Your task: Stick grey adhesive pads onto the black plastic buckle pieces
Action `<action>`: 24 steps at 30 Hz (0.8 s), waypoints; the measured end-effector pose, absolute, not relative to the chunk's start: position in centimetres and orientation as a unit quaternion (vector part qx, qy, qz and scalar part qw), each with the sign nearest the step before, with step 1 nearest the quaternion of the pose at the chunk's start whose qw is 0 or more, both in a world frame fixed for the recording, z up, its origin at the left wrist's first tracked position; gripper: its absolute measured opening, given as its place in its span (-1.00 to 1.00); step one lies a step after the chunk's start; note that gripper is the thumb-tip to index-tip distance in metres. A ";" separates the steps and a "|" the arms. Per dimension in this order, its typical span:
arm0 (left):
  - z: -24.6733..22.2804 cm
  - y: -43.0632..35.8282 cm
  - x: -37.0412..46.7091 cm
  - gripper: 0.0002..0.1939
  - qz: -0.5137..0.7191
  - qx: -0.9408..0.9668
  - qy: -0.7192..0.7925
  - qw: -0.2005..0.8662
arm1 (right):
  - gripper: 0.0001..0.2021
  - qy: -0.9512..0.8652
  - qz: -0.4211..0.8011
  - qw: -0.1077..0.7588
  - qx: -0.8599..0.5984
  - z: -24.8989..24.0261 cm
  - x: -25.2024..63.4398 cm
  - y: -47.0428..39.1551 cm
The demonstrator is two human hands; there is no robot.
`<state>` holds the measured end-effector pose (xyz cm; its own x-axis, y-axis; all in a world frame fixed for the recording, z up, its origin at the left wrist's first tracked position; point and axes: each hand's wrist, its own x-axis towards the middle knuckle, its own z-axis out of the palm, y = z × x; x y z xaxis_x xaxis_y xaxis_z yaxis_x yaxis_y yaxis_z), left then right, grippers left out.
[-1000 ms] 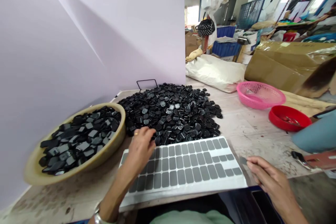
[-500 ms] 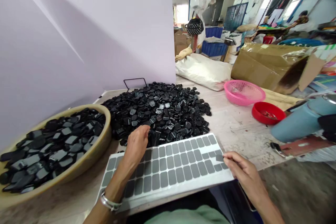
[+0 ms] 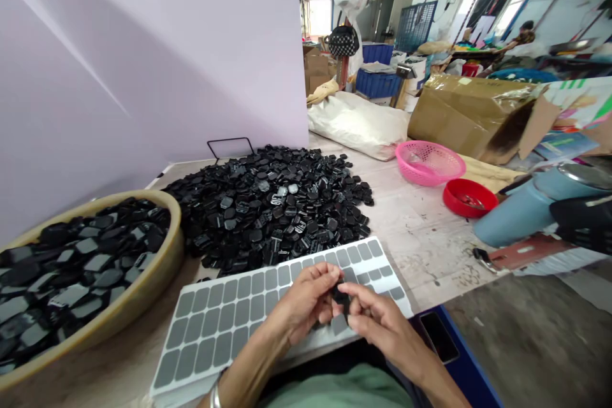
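Observation:
My left hand (image 3: 308, 299) pinches a small black plastic piece (image 3: 340, 294) above a white sheet (image 3: 210, 307) of grey rounded stickers. Beside it, my right hand (image 3: 382, 319) has its thumb and fingers closed on a grey sticker (image 3: 339, 324), right against the black piece. Behind the sheet lies a large heap of black pieces (image 3: 268, 204). At the left stands a round tan basin (image 3: 174, 229) filled with black pieces that bear grey tops.
A pink basket (image 3: 430, 162), a red bowl (image 3: 469, 197) and a blue bottle (image 3: 516, 210) stand at the right. A cardboard box (image 3: 468, 111) and a white sack (image 3: 358, 124) lie farther back. A phone (image 3: 438, 336) is near my right forearm.
My left hand has come from the heap to the middle of the sheet with a black piece. My right hand has moved left from the sheet's right end, bringing the sticker to it.

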<state>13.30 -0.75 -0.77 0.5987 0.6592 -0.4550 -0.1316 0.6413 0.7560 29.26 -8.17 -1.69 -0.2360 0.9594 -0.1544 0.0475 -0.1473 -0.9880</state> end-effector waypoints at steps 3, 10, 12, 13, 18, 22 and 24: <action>-0.5 -1.0 13.3 -0.68 0.238 0.301 0.355 0.852 | -0.60 -0.469 0.627 0.413 -0.465 -2.2 29.9 -8.4; -1.0 -2.0 13.9 -0.59 0.259 0.378 0.374 0.806 | -0.57 -0.478 0.625 0.405 -0.465 -2.7 30.0 -9.0; -1.4 -2.0 13.9 -0.60 0.276 0.404 0.383 0.784 | -0.63 -0.507 0.576 0.412 -0.492 -2.4 30.1 -9.0; -1.4 -2.0 13.9 -0.60 0.282 0.413 0.388 0.774 | -0.65 -0.515 0.543 0.422 -0.512 -2.1 30.2 -9.0; -0.7 -1.9 14.0 -0.57 0.263 0.408 0.396 0.780 | -0.72 -0.582 0.298 0.450 -0.608 -1.7 30.6 -8.6; 0.0 -2.3 14.4 -0.52 0.257 0.388 0.399 0.790 | -0.75 -0.652 0.179 0.425 -0.602 -2.3 30.0 -8.6; 0.0 -2.5 14.6 -0.53 0.263 0.389 0.397 0.788 | -0.75 -0.667 0.160 0.419 -0.595 -2.6 29.7 -8.7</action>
<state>14.63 -2.48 -0.01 0.5452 0.7246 -0.4215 -0.1059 0.5583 0.8228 29.69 -8.66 -2.55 0.0587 0.9276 0.3689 0.6597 0.2413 -0.7117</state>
